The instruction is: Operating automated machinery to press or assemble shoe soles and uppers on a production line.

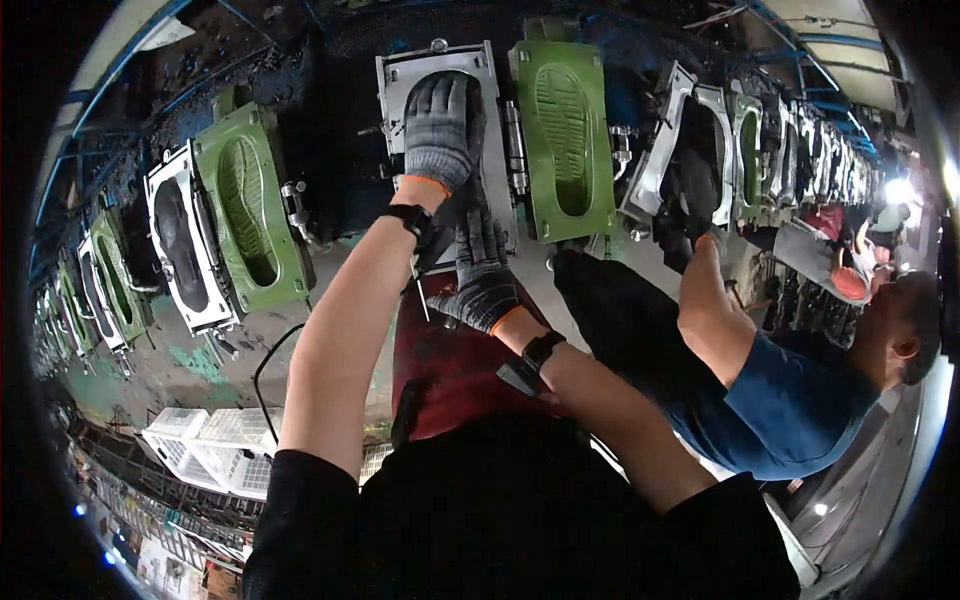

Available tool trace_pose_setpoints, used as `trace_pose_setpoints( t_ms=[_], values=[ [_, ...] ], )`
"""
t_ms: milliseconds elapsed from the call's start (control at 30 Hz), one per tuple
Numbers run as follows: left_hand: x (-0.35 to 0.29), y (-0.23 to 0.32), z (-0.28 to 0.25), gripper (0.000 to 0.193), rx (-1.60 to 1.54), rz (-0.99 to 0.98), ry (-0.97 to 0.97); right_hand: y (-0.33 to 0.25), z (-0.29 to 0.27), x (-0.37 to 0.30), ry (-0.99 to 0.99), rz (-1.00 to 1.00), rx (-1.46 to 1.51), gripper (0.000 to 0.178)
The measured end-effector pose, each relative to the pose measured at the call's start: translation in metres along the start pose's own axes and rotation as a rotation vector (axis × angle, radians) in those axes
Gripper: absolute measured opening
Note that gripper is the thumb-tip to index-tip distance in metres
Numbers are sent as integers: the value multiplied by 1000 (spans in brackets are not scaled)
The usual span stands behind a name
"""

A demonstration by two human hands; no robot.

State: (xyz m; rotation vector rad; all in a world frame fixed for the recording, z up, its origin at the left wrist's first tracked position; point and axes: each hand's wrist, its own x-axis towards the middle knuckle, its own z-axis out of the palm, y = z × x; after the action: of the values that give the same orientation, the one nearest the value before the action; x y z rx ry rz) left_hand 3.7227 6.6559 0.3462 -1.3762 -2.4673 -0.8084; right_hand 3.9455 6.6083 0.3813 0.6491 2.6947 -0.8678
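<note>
Upper centre of view: black shoe-shaped insert [479, 118] sits within silver mould half [494, 160]. Your gloved left hand [437, 125] lies flat over it, fingers straight, gripping nothing. Your gloved right hand [482, 275] spreads at mould's lower end, fingers extended; cannot tell if touching. Best press evenly through whole palm, keeping fingertips off hinge [515, 148] beside green sole-patterned mould half [568, 110]. Mind co-worker's forearm [715, 315], right of centre.

2 grey gloves [440, 130], probably 5+ green molds [565, 125] show.
</note>
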Motion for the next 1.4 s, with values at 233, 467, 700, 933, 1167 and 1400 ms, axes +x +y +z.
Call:
trace_pose_setpoints(
  t_ms=[233, 467, 700, 933, 1167, 1400],
  values=[
    [-7, 40, 0, 73, 221, 70, -286, 49, -9, -23, -14, -67, 97, 124],
    [-15, 69, 9, 72, 312, -37, -193, 81, 5, -31, 106, -176, 258, 119],
    [-12, 84, 12, 89, 398, -93, -501, 83, 5, -31, 80, -176, 231, 127],
    [-1, 83, -5, 101, 324, -111, -576, 68, -15, -30, -33, -183, 224, 129],
    [-5, 67, -14, 96, 275, -121, -546, 54, 1, -33, -63, -88, 84, 98],
    [6, 42, -20, 97, 161, -31, -520, 89, 22, -33, -487, 39, -139, 30]
  ],
)
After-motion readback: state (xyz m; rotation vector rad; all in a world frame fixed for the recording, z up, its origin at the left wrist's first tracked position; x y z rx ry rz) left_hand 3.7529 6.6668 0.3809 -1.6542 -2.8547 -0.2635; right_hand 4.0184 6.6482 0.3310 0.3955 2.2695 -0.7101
